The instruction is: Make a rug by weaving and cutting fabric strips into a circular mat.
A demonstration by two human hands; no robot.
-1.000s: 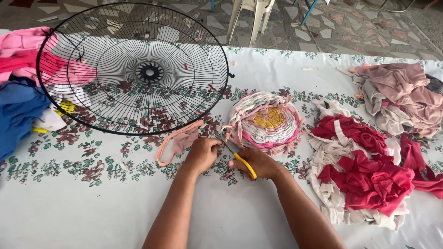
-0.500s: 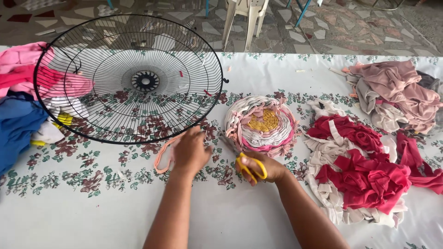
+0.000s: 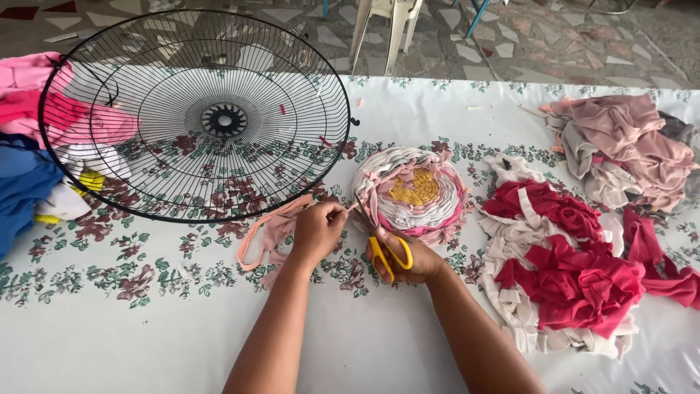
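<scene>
Pink soft fabric strip [image 3: 273,232] is pinched in left hand [image 3: 318,232]; right hand [image 3: 408,261] grips yellow-handled scissors [image 3: 385,248]. Strip looks light and limp, best held near its end.

Bright, even daylight, soft faint shadows, sharp focus throughout, with slight wide-angle bending at the edges.

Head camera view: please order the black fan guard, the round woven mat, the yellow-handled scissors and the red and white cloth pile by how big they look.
1. black fan guard, clearly largest
2. red and white cloth pile
3. round woven mat
4. yellow-handled scissors, smallest, partly hidden in the right hand

The pile lies loose with unclear edges, so its lead over the mat is uncertain.
</scene>
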